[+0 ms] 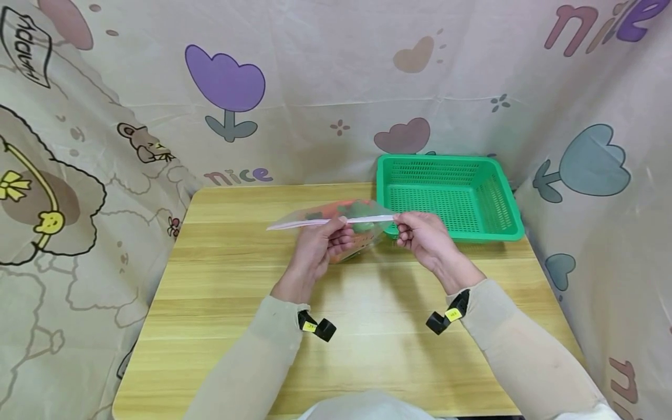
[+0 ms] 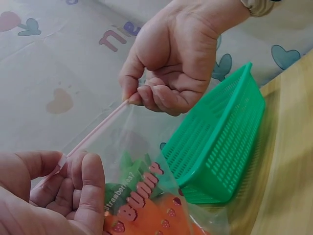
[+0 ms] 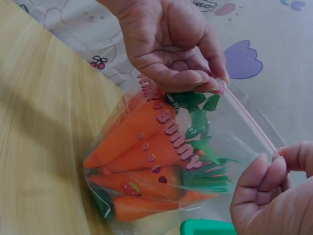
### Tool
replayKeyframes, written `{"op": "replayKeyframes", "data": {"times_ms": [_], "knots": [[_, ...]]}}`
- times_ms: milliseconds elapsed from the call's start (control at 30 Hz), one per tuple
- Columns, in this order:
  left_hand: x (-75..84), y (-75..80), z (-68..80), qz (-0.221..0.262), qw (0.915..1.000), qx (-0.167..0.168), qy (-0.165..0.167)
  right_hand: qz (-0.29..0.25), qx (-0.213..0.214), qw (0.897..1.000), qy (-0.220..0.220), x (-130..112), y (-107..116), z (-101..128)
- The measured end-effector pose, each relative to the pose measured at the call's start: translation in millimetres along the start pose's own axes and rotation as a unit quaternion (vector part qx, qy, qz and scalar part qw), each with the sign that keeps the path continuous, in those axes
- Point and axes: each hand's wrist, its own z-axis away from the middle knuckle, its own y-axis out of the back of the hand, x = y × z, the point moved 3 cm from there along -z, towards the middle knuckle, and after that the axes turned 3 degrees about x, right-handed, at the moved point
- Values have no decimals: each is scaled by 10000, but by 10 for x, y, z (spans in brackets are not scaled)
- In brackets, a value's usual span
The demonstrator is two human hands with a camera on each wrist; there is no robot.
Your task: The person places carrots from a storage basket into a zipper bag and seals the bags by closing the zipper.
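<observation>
Above the wooden table (image 1: 367, 332) both hands hold up a clear zip bag (image 1: 364, 211) of orange carrot toys (image 3: 146, 147) with green tops; pink "BUNNY" lettering shows on it. My left hand (image 1: 336, 232) pinches the pink zip strip (image 1: 299, 223) near its middle, with its fingers curled against the bag's side. My right hand (image 1: 406, 227) pinches the strip's right end between thumb and forefinger. In the left wrist view the right hand (image 2: 166, 68) grips the strip (image 2: 98, 129) above the left hand (image 2: 63, 191). The right wrist view shows the bag (image 3: 161, 171) below the left hand (image 3: 171, 54).
A green plastic mesh basket (image 1: 472, 236) sits at the table's back right corner, just behind the right hand, with nothing visible in it. Patterned cloth (image 1: 315, 87) walls the table on the back and both sides. Bare wood lies in front of the hands.
</observation>
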Motion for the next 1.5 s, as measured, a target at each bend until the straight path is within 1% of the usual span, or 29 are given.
{"op": "replayKeyframes", "data": {"times_ms": [200, 300, 467, 567, 767, 867, 1033, 1133, 1300, 1400, 1500], "knots": [[40, 94, 40, 102, 9997, 235, 44, -22, -24, 10000, 32, -25, -20, 13], [63, 136, 60, 123, 9996, 250, 37, -14, -47, 10000, 32, -32, -21, 17], [120, 189, 103, 120, 9996, 240, -108, -40, -78, 9999, 60, -55, -34, 19], [152, 216, 126, 134, 9995, 256, -126, -66, -82, 9999, 109, -80, -32, 26], [189, 316, 165, 188, 9984, 526, -1, -90, -70, 9998, 133, -101, -19, 44], [204, 349, 178, 235, 9983, 528, 42, -115, -59, 9998, 141, -107, -11, 47], [231, 409, 185, 312, 9977, 600, -26, -140, -51, 9998, 141, -102, 17, 36], [248, 449, 189, 322, 9975, 628, -65, -184, -17, 9998, 119, -96, 67, 22], [278, 507, 197, 332, 9977, 578, -119, -250, 32, 9997, 52, -96, 145, 8], [298, 533, 204, 359, 9977, 558, -134, -284, 7, 9996, 33, -101, 150, 8], [316, 564, 214, 398, 9972, 614, -135, -310, -3, 9995, 30, -108, 144, 7]]}}
